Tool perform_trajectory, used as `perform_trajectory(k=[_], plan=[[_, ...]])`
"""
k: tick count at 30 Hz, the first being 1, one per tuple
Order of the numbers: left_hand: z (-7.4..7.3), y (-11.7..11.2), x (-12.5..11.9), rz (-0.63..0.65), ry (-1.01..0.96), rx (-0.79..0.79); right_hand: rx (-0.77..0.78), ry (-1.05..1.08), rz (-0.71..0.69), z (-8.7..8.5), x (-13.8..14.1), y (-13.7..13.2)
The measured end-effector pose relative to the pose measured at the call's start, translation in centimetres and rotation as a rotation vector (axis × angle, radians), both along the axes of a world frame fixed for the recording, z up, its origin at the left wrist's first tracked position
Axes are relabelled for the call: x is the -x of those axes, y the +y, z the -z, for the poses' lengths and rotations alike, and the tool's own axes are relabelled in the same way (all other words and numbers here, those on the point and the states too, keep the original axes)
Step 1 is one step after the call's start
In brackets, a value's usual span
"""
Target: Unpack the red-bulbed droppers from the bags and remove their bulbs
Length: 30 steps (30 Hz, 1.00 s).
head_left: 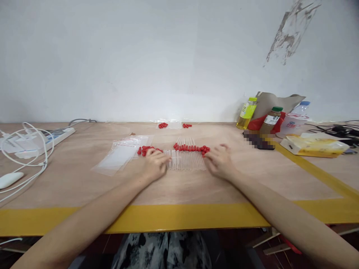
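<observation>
A row of clear plastic tubes [186,160] lies flat on the wooden table [179,186], and behind it a second row of tubes wears red caps [192,148]. My left hand [155,164] rests palm down at the left end of the clear row, fingers curled against the tubes. My right hand [220,160] lies at the right end, fingers bent and touching the tubes. Loose red caps [144,150] sit just beyond my left hand. Whether either hand grips a tube is hidden.
Clear plastic bags [120,155] lie left of the tubes. More red caps [163,125] lie near the wall. A power strip [53,136], white cables and a mouse [10,179] are at the left. Bottles [246,113], a tissue pack [314,146] and cables stand at the right. Yellow tape [179,218] edges the table.
</observation>
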State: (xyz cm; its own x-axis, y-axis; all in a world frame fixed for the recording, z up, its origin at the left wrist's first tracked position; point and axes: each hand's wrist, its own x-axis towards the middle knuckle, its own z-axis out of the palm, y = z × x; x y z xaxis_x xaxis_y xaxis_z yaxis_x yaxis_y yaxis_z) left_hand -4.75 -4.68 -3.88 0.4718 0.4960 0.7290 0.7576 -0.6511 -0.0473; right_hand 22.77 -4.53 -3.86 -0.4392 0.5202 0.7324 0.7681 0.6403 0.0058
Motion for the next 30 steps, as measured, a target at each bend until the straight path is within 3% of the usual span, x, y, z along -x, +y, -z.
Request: perform_trajectory(k=[2, 4, 8, 15, 23, 30], plan=[[0.0, 0.8, 0.8, -0.057, -0.123, 0.003, 0.039, 0.232, 0.094, -0.4, -1.6, 0.8], [0.1, 1.4, 0.9, -0.042, -0.184, 0.031, 0.086, 0.404, 0.082, -0.7, -2.6, 1.6], [0.4, 1.7, -0.5, 0.003, -0.154, 0.054, 0.177, 0.549, 0.052, -0.3, -2.9, 2.9], [0.5, 2.3, -2.3, 0.13, -0.132, 0.022, 0.503, 0.634, 0.178, 0.7, -2.8, 5.8], [0.5, 1.5, -3.0, 0.17, 0.021, 0.137, 0.681, 0.548, 0.323, -1.0, -2.1, 8.7], [0.9, 1.2, -2.9, 0.187, 0.081, 0.161, 0.711, 0.526, 0.452, -0.5, -1.6, 9.1]])
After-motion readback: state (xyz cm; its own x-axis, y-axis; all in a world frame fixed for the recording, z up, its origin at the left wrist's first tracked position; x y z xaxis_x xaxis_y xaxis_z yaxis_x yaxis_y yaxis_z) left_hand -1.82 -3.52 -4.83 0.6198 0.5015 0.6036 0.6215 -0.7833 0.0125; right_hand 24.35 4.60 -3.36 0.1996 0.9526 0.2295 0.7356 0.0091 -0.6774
